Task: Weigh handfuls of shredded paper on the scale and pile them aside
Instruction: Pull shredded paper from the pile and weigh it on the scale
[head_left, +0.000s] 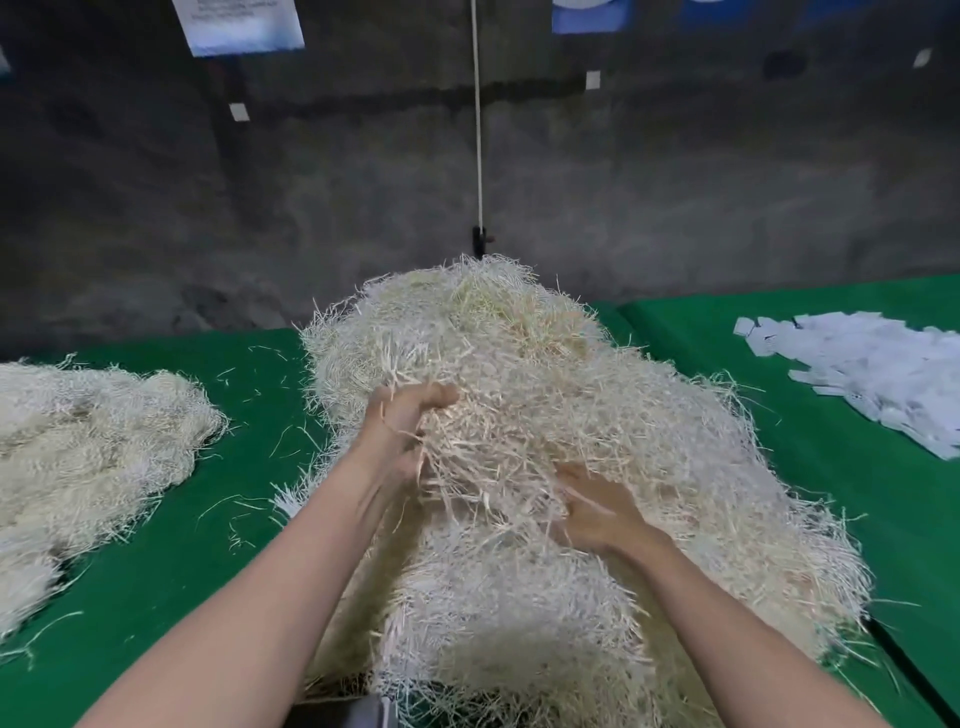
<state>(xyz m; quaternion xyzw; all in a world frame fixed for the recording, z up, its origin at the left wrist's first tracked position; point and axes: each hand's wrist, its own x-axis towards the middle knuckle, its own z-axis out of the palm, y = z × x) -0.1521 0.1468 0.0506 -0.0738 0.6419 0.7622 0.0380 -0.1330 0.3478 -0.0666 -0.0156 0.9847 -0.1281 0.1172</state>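
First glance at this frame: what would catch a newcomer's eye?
A huge heap of shredded paper fills the middle of the green table, with the left hand and right hand dug into its near side. A smaller shred pile lies at left; white slips far right.

A plain workshop or packing room: bare grey concrete wall (675, 182) with posted notices (239, 26), green-covered worktables (156, 545) heaped with shredded paper (519, 364).
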